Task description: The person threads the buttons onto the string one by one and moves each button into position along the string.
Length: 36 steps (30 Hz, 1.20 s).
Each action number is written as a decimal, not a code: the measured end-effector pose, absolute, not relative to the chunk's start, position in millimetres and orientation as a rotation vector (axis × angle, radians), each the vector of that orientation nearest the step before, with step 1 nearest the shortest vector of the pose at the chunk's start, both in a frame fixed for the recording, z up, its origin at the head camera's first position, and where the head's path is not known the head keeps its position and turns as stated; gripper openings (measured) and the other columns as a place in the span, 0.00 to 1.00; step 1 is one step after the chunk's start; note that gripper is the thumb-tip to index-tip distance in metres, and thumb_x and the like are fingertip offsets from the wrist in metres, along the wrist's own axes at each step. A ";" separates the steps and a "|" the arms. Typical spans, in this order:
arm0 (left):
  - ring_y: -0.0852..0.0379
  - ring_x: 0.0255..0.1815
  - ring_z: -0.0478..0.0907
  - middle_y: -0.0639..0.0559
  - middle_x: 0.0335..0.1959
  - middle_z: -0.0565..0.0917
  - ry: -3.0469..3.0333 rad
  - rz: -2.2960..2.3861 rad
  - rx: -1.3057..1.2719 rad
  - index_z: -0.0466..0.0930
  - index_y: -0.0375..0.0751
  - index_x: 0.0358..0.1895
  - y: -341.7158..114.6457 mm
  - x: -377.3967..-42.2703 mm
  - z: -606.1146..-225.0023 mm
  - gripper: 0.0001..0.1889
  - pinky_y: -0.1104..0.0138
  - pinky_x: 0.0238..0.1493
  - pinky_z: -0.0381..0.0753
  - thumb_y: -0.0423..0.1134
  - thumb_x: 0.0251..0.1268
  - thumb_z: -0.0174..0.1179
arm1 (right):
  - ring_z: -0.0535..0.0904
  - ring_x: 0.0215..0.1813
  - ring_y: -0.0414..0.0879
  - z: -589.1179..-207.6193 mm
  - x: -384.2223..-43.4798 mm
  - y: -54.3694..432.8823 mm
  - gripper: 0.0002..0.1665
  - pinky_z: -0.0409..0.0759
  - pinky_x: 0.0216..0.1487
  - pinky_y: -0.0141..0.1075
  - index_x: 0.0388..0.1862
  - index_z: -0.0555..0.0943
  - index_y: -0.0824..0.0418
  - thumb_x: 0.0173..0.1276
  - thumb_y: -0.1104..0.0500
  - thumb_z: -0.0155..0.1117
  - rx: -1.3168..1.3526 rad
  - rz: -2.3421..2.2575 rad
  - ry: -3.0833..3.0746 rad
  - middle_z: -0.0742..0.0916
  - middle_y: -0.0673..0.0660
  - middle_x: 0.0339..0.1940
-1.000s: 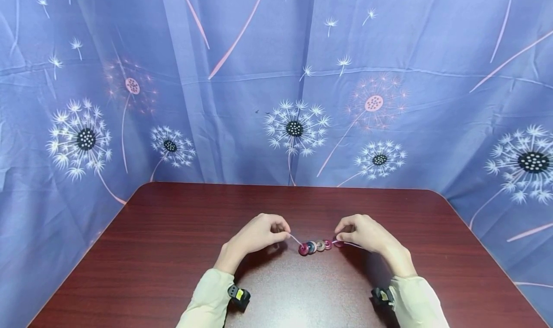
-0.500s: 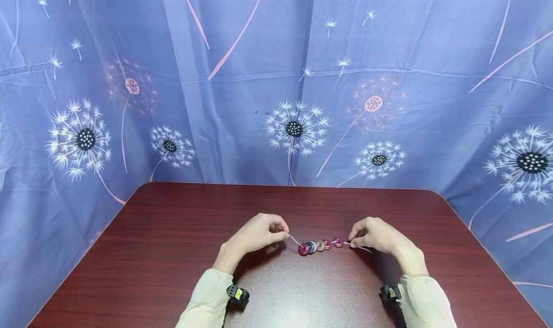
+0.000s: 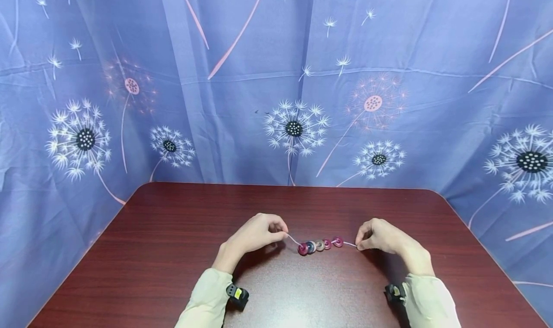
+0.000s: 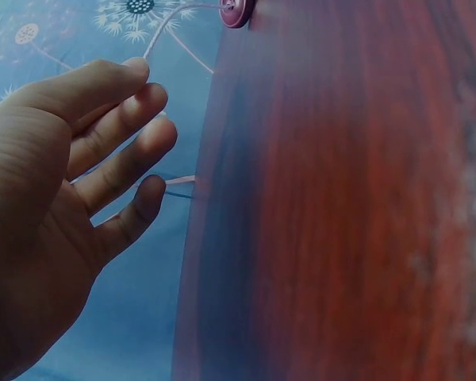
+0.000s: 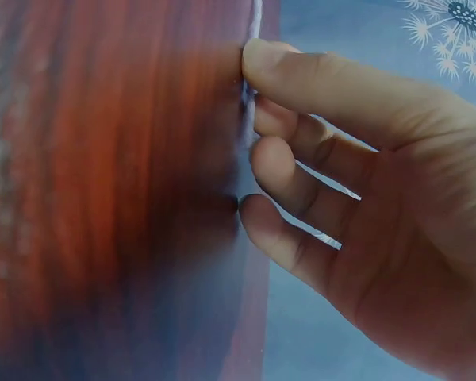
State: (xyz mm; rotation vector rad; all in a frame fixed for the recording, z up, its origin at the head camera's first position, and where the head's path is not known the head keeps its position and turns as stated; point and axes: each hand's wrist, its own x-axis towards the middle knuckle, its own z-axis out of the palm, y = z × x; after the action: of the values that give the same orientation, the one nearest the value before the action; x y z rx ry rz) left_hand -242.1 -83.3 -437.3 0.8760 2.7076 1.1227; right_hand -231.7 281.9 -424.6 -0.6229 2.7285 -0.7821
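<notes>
A pale string [image 3: 294, 239] runs through a row of several buttons on the table. From the left they are a maroon button [image 3: 303, 249], a dark blue one, a beige button [image 3: 319, 245], a pinkish-red one and a magenta button [image 3: 338, 242] at the right end. My left hand [image 3: 258, 234] pinches the left end between thumb and forefinger. In the left wrist view the string [image 4: 152, 41] rises from those fingertips towards a maroon button [image 4: 236, 11]. My right hand [image 3: 382, 235] pinches the right end; in the right wrist view a short tail hangs below its thumb.
The dark red-brown wooden table [image 3: 190, 208] has rounded far corners. Blue curtains [image 3: 242, 126] with dandelion prints hang behind it and at both sides. A small black camera [image 3: 237, 297] is strapped to the left wrist, another [image 3: 394, 293] to the right.
My right hand has slid rightwards along the string, away from the magenta button, which now shows fully. The left hand and the other buttons have hardly moved.
</notes>
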 end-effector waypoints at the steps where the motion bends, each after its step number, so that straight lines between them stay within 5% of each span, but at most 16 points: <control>1: 0.70 0.28 0.77 0.66 0.26 0.82 2.711 1.121 0.877 0.85 0.53 0.35 -83.5 -242.3 -437.6 0.05 0.71 0.36 0.76 0.47 0.64 0.66 | 0.71 0.28 0.33 -424.7 -231.8 281.9 0.04 0.70 0.31 0.28 0.25 0.86 0.54 0.55 0.62 0.73 -0.633 -0.775 2.729 0.84 0.44 0.26; 14: 0.69 0.27 0.76 0.68 0.26 0.82 2.805 1.108 0.792 0.84 0.57 0.33 -91.8 -243.5 -431.0 0.02 0.69 0.36 0.76 0.47 0.64 0.65 | 0.72 0.26 0.33 -424.0 -231.9 282.4 0.05 0.72 0.32 0.29 0.27 0.81 0.53 0.56 0.62 0.68 -0.683 -0.767 2.762 0.81 0.43 0.21; 22: 0.69 0.29 0.77 0.68 0.25 0.82 2.872 1.139 0.716 0.83 0.60 0.32 -102.2 -246.4 -429.0 0.03 0.67 0.39 0.75 0.45 0.63 0.65 | 0.72 0.24 0.34 -423.0 -231.1 277.2 0.10 0.71 0.28 0.30 0.39 0.85 0.59 0.58 0.65 0.65 -0.654 -0.792 2.797 0.83 0.45 0.26; 36: 0.65 0.31 0.78 0.66 0.27 0.82 2.899 1.210 0.585 0.83 0.55 0.33 -122.4 -247.8 -420.8 0.01 0.65 0.39 0.75 0.44 0.59 0.64 | 0.76 0.35 0.34 -423.0 -234.7 252.4 0.03 0.77 0.40 0.34 0.34 0.85 0.58 0.63 0.64 0.65 -0.815 -0.714 2.963 0.86 0.47 0.30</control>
State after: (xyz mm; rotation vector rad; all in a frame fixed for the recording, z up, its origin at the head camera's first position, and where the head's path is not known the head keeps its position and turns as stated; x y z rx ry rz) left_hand -247.8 -122.4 -420.8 0.5853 2.8993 1.2100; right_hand -234.7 252.4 -423.0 -0.8149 2.9634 -0.7139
